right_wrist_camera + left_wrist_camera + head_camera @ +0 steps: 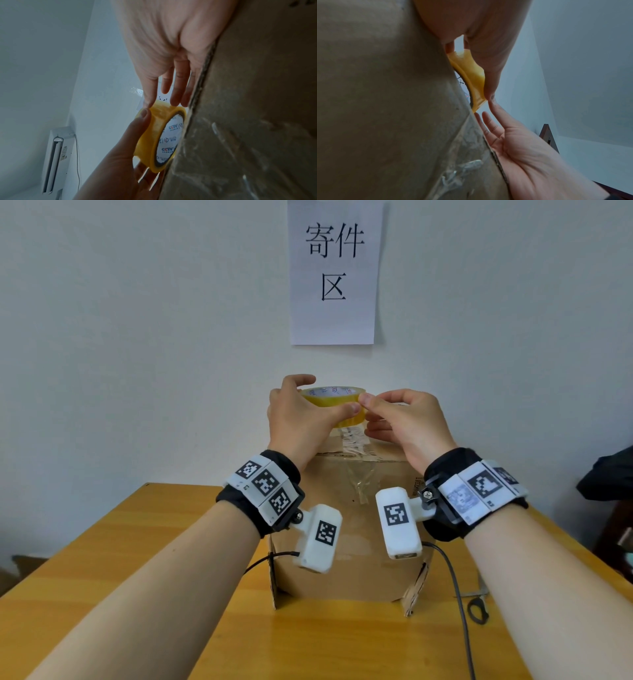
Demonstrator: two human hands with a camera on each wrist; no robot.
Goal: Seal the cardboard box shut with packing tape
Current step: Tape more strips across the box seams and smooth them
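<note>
White paper sign with black Chinese characters taped to a pale wall. Yellow wooden table below. Black cable trailing across it. White wall-mounted unit beside a cord.

Both forearms reach forward, left hand curled in grip, right hand pinching (fingertips meeting).
</note>
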